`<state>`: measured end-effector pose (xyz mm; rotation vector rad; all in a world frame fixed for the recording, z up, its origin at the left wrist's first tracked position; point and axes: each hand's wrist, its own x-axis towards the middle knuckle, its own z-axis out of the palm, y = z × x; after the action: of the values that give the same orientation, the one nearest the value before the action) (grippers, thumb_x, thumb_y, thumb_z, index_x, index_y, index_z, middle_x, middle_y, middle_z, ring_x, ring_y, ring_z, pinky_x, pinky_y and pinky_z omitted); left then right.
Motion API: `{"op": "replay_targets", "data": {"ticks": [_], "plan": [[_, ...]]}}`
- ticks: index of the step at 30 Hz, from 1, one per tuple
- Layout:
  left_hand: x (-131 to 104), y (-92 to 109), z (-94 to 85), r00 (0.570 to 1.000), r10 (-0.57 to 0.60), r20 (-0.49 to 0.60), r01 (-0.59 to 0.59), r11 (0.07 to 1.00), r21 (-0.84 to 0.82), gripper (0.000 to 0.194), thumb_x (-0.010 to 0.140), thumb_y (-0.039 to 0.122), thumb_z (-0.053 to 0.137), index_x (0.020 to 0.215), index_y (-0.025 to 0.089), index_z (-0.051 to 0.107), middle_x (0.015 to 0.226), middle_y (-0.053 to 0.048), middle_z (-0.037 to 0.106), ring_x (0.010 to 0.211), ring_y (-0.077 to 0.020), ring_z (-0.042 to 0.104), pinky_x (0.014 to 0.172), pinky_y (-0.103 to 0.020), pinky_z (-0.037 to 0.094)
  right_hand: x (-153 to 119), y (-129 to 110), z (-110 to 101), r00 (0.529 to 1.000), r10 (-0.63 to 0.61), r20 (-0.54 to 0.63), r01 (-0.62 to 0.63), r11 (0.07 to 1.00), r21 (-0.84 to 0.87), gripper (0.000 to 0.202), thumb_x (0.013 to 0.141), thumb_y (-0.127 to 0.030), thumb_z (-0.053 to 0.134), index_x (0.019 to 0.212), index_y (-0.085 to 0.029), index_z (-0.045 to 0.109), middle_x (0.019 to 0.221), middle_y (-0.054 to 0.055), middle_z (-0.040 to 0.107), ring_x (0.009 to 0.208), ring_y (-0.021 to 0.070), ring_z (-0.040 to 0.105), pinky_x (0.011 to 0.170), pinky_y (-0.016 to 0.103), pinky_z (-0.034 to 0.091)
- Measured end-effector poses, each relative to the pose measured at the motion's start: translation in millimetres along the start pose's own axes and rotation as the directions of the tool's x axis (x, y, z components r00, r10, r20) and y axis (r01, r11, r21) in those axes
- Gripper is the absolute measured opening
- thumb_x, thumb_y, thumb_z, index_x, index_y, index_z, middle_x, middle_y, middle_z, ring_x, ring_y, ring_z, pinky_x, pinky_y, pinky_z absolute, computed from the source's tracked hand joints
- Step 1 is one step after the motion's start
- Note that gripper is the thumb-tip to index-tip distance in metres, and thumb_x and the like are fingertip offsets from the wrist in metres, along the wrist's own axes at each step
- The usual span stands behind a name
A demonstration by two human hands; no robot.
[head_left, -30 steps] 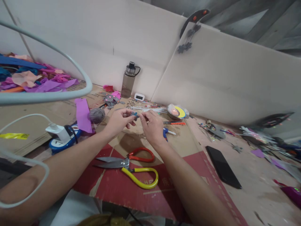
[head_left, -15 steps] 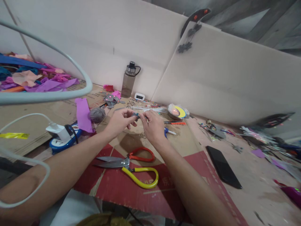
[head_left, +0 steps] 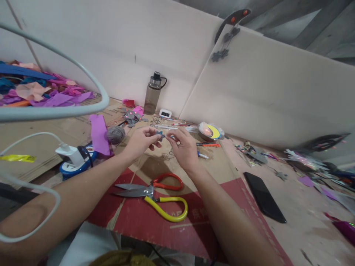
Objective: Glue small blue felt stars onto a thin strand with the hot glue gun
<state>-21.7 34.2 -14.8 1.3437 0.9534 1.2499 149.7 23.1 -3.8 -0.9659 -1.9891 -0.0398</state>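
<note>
My left hand point(head_left: 142, 143) pinches a small grey-blue piece point(head_left: 160, 135) with an uneven edge, held up over the cardboard. My right hand point(head_left: 182, 147) is just to its right, thumb and forefinger pressed together on something thin that I cannot make out. A narrow gap separates the fingertips of my two hands. Below them lie large scissors point(head_left: 148, 191) with one red and one yellow handle, blades pointing left. The cardboard point(head_left: 210, 229) under my forearms is brown with a red printed part.
A grey yarn ball point(head_left: 115, 135) and a purple cloth strip point(head_left: 99, 135) lie left. Behind stand a bottle point(head_left: 152, 94), a small white clock point(head_left: 165, 113) and a metal bowl point(head_left: 206, 136). A black phone point(head_left: 264, 197) lies right. A pale curved tube point(head_left: 104, 98) crosses the upper left.
My right hand has drawn slightly right, away from my left fingertips, so more of the grey-blue piece shows. My left hand has stayed nearly in place.
</note>
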Motion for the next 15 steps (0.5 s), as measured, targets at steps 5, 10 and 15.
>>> {"op": "replay_targets", "data": {"ticks": [5, 10, 15], "plan": [[-0.1, -0.1, -0.6, 1.0, -0.006, 0.005, 0.006, 1.0, -0.011, 0.03, 0.071, 0.036, 0.075, 0.086, 0.014, 0.061, 0.067, -0.002, 0.066, 0.059, -0.0135, 0.067, 0.044, -0.018, 0.042, -1.9, 4.8, -1.9, 0.999, -0.052, -0.008, 0.052, 0.998, -0.047, 0.017, 0.094, -0.024, 0.048, 0.092, -0.023, 0.065, 0.088, 0.005, 0.063, 0.085, 0.0172, 0.058, 0.077, 0.03, 0.045], [-1.6, 0.9, 0.8, 1.0, -0.002, 0.003, 0.002, 1.0, 0.003, 0.028, 0.073, 0.034, 0.074, 0.087, 0.014, 0.061, 0.066, -0.002, 0.066, 0.059, -0.0135, 0.067, 0.044, -0.017, 0.043, -2.3, 5.9, -0.2, 0.998, -0.034, -0.045, 0.03, 0.996, -0.086, 0.018, 0.094, -0.03, 0.051, 0.089, -0.021, 0.065, 0.085, 0.006, 0.063, 0.085, 0.0182, 0.058, 0.076, 0.031, 0.045], [-3.3, 2.7, 3.4, 0.999, 0.017, 0.031, -0.019, 0.998, 0.053, 0.031, 0.075, 0.033, 0.071, 0.097, 0.013, 0.062, 0.069, -0.003, 0.068, 0.062, -0.0161, 0.069, 0.045, -0.018, 0.047, -1.1, 3.0, 5.8, 0.996, 0.05, -0.071, -0.058, 0.991, -0.124, 0.023, 0.095, -0.034, 0.049, 0.085, -0.02, 0.063, 0.083, 0.006, 0.062, 0.078, 0.0181, 0.056, 0.07, 0.03, 0.042]]}}
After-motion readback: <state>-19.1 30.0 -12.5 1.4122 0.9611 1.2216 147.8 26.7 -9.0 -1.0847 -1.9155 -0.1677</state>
